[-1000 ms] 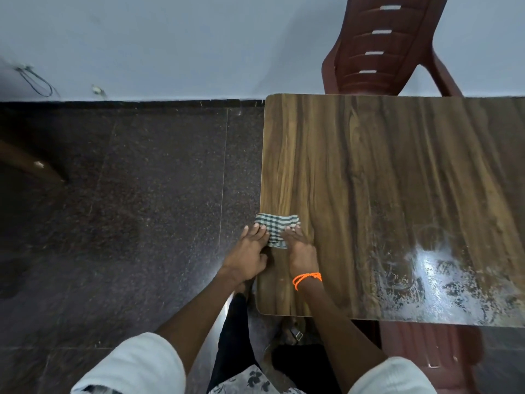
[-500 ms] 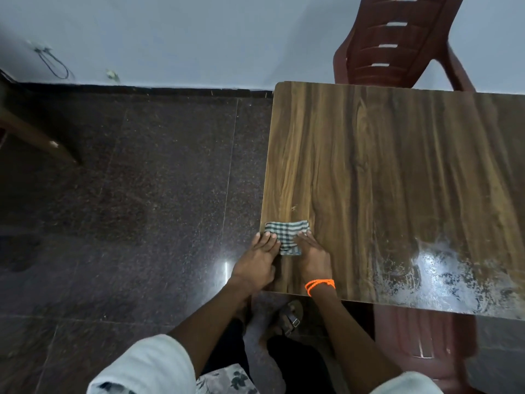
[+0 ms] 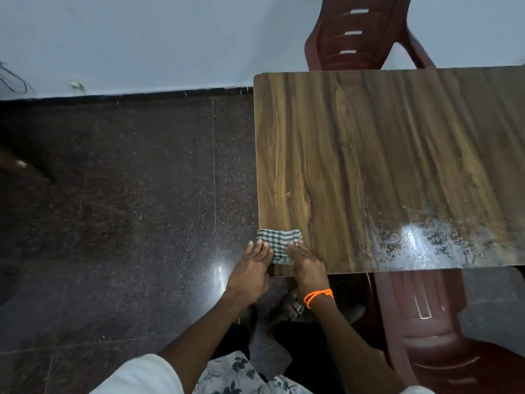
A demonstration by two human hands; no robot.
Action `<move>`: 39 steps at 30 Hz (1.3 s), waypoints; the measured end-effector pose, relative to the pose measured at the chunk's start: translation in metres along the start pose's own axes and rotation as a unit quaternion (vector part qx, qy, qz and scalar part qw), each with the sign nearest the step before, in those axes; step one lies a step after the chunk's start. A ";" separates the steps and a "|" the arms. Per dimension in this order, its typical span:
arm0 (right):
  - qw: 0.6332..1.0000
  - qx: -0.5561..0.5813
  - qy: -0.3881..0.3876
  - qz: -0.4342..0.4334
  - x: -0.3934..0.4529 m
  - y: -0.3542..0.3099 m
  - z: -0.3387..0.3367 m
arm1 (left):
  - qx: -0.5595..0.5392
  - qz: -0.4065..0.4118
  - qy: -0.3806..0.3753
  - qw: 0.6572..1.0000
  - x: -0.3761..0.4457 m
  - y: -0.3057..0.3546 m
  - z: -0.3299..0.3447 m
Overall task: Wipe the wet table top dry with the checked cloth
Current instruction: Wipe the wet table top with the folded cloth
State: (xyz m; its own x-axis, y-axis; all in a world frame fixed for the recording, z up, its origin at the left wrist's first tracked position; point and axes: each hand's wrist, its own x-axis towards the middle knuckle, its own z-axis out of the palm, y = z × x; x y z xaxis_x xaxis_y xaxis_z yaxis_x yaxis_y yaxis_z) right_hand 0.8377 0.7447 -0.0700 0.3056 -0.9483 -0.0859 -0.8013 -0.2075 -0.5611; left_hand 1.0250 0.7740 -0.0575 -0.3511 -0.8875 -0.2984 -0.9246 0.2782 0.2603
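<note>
Cloth at the table's near left corner, wet patch untouched.
We found the checked cloth folded on the table, both flat-fingered hands, left and right, pressing it; the wet patch lay to their right, nearer the right hand.

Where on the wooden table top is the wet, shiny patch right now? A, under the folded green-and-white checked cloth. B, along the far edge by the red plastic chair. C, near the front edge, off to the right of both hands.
C: the wet shiny patch glistens near the wooden table top's front edge, right of the checked cloth that both hands press at the near-left corner.
</note>
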 end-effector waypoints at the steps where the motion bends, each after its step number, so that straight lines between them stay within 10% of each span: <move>1: 1.000 -0.002 0.006 0.009 -0.005 0.004 -0.002 | 0.009 0.008 -0.006 1.000 -0.002 0.007 0.001; 10: 0.985 0.018 0.103 0.136 0.008 -0.005 -0.007 | 0.040 0.059 -0.028 0.997 0.033 0.004 -0.023; 27: 0.990 0.015 0.113 0.086 -0.061 -0.028 0.021 | -0.081 0.038 0.025 0.996 -0.033 0.007 0.002; 33: 0.947 0.142 0.233 0.170 -0.071 -0.038 0.023 | -0.287 -0.162 0.146 0.933 -0.024 0.003 -0.008; 39: 0.843 0.207 0.307 0.390 -0.057 -0.049 0.005 | -0.361 -0.316 0.077 0.874 -0.009 0.003 -0.001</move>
State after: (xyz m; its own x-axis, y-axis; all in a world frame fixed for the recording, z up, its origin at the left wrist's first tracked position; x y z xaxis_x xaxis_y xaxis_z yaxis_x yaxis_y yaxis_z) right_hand 0.8623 0.8104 -0.0420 -0.6571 -0.7290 -0.1918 -0.3476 0.5188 -0.7810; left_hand 1.0252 0.7821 -0.0529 0.2712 -0.8350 -0.4787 -0.5728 -0.5397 0.6169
